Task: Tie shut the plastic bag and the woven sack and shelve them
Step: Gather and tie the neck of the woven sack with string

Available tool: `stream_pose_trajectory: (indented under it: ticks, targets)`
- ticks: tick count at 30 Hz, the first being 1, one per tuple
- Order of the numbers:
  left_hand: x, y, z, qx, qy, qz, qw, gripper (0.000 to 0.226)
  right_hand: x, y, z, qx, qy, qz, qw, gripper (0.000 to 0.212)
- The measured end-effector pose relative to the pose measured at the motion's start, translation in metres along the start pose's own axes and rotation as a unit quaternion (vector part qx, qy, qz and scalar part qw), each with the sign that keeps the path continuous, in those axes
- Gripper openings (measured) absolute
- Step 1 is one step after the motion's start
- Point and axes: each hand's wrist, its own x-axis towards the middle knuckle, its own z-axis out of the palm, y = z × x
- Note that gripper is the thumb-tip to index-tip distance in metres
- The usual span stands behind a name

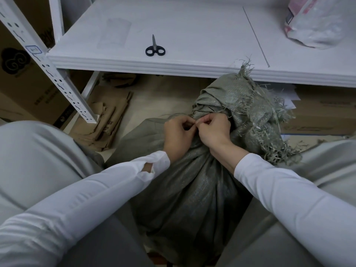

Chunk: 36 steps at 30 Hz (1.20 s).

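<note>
Storeroom, floor level: white metal shelf [192,26] ahead, cardboard boxes [19,83] at left, flattened paper bags [107,124] on the floor beneath. Item 1, plastic bag [316,24]: lies on the shelf at far right; its mouth is not visible, so whether it is tied cannot be told, though it appears already shelved. Item 2, woven sack [192,189]: grey-green, full, on the floor between the person's knees, just below the shelf edge. Its long axis runs from the person toward the shelf, neck pointing away, and the frayed mouth [256,105] flops over to the right above the gathered neck. Left hand [178,135] and right hand [213,132]: fingertips meet at the neck, each grip pinched tight on the bunched weave. Whether a separate cord lies between them is too small to tell. Status: the sack's tying appears under way, not finished; lifting it onto the shelf remains. Also on the shelf: 1 pair of scissors [155,47], lying closed, and 1 thin rod [256,37].
</note>
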Motion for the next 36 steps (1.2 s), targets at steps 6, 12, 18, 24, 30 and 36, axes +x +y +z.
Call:
stream_pose_trajectory:
  ticks: [6,12,18,24,30,36]
  targets:
    - [0.011,-0.001,-0.01,0.039,-0.047,0.032,0.998,0.007,0.012,0.003,-0.009,-0.013,-0.022,-0.064,0.998,0.011]
    - [0.012,-0.002,-0.015,0.056,-0.067,0.043,0.995,0.006,0.012,0.006,-0.011,-0.06,-0.066,-0.135,0.987,0.012]
    - [0.016,-0.001,-0.014,0.069,-0.067,0.028,0.995,0.006,0.015,0.012,-0.012,-0.08,-0.06,-0.184,0.978,0.014]
    - [0.023,-0.001,-0.016,0.054,-0.079,-0.01,0.995,0.006,0.021,0.021,-0.007,-0.204,-0.035,-0.296,0.933,0.011]
    - [0.025,0.0,-0.021,0.093,-0.106,0.0,0.99,0.011,0.024,0.015,-0.006,-0.242,-0.048,-0.309,0.919,0.012]
    - [0.022,0.002,-0.018,0.135,-0.09,0.027,0.986,0.009,0.025,0.015,-0.006,-0.255,-0.04,-0.309,0.916,0.012]
